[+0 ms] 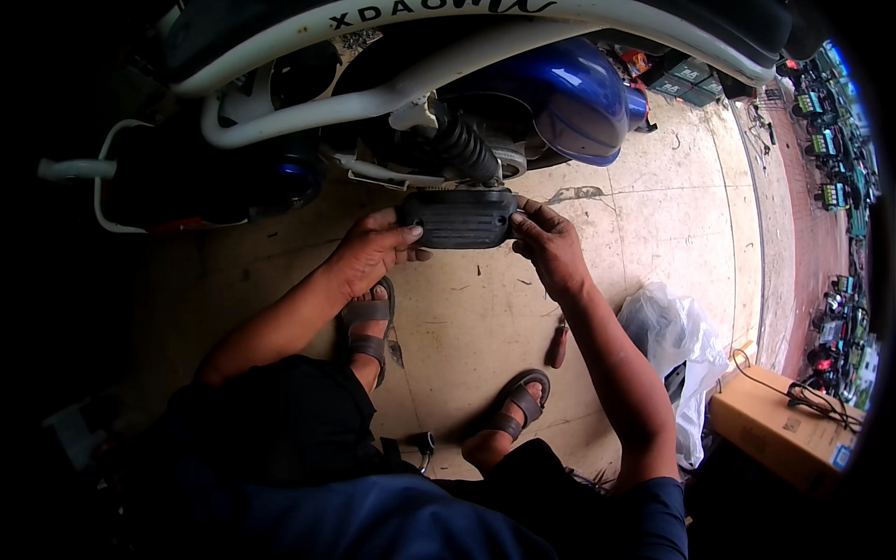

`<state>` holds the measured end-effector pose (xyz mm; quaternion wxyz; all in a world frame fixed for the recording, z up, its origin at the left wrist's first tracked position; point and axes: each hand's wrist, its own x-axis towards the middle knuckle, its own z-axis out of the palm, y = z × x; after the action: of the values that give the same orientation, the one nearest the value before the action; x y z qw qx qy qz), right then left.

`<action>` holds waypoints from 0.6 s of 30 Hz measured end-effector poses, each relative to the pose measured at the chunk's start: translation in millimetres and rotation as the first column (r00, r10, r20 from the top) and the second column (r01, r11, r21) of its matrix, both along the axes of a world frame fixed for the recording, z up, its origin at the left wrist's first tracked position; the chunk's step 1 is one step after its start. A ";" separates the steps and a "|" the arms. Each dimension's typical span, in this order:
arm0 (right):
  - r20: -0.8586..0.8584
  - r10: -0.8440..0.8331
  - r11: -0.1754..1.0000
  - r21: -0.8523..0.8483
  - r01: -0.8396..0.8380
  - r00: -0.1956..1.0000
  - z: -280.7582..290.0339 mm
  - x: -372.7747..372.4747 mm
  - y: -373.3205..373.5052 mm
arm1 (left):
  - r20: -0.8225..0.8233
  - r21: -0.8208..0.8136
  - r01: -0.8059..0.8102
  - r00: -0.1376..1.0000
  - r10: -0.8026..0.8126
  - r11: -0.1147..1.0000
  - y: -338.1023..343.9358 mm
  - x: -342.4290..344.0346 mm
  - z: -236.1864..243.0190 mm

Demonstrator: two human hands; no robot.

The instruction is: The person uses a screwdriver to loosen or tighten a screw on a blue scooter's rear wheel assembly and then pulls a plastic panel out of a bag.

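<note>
A black oblong plastic part with ribs along its face and rounded ends (457, 221) is held level between my two hands; its exact kind I cannot tell. My left hand (385, 245) grips its left end, thumb on the front face. At the opposite end my right hand (549, 241) pinches it between thumb and fingers. Just beyond the part is the lower end of a black coil-spring shock absorber (464, 149) on a scooter with a blue rear fender (583, 103). Whether the part touches the scooter is hidden.
Above runs the scooter's white tubular frame (373, 103). A screwdriver with a red handle (558, 345) lies on the tiled floor by my right foot. Toward the right are a clear plastic bag (667, 327) and a cardboard box (779, 420) with a black cable on top (817, 399).
</note>
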<state>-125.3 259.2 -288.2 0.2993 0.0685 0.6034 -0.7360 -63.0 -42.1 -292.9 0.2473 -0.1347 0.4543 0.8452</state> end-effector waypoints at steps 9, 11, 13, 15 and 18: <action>0.099 -0.041 0.995 -0.084 0.050 0.994 3.2 -1.4 -1.4 | 0.046 -0.005 0.002 0.999 -0.002 1.000 1.8 -1.0 6.6; 0.109 -0.019 0.997 -0.074 0.028 0.994 4.2 -2.3 -1.0 | 0.039 0.003 0.013 0.999 -0.014 1.000 0.0 -1.4 4.6; 0.124 -0.024 0.996 -0.081 0.034 0.992 3.9 -2.2 -1.3 | 0.038 -0.006 0.021 0.999 -0.021 1.000 -0.6 -1.7 4.5; 0.132 -0.026 0.995 -0.091 0.038 0.991 2.4 -2.0 -1.0 | 0.041 -0.033 0.024 0.999 -0.023 0.999 -0.4 -1.4 6.9; 0.136 -0.023 0.993 -0.113 0.038 0.990 -0.2 -2.1 0.2 | 0.026 -0.065 0.026 0.999 -0.025 0.998 0.7 -0.6 8.3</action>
<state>-127.3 259.5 -288.4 0.3316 0.1099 0.5370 -0.7678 -63.6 -41.5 -284.6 0.2593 -0.1475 0.4803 0.8248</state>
